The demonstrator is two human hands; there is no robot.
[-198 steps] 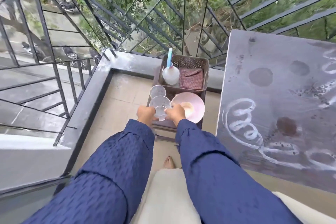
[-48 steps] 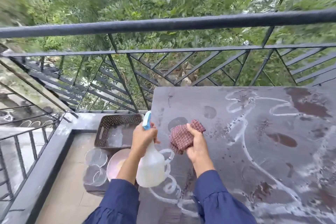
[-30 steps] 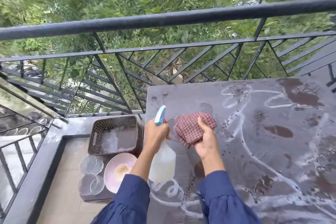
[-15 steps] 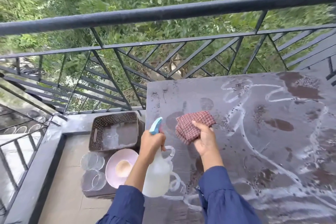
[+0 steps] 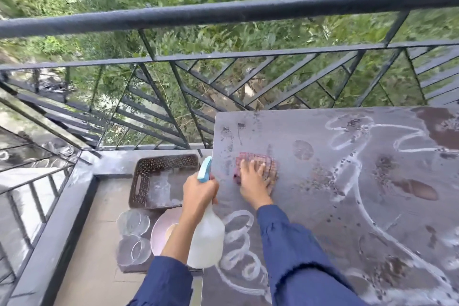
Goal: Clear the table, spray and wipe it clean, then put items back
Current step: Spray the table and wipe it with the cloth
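The dark table point(image 5: 347, 206) fills the right side, streaked with white swirls and brown stains. My right hand point(image 5: 254, 180) lies flat on a red checked cloth point(image 5: 269, 161), pressing it onto the tabletop near the far left corner. My left hand point(image 5: 200, 190) grips the neck of a white spray bottle point(image 5: 207, 241) with a light blue nozzle point(image 5: 205, 170), held upright just off the table's left edge. Both arms wear blue sleeves.
Left of the table, a low stool carries a brown perforated basket point(image 5: 159, 181), a pink plate point(image 5: 161, 228) and two clear glass bowls point(image 5: 133, 222) point(image 5: 134, 248). A black metal railing point(image 5: 223, 12) runs behind the table and along the left, with greenery beyond.
My right hand has brought the bunched cloth down from the air and flattened it on the table. The spray bottle has stayed in my left hand beside the table edge.
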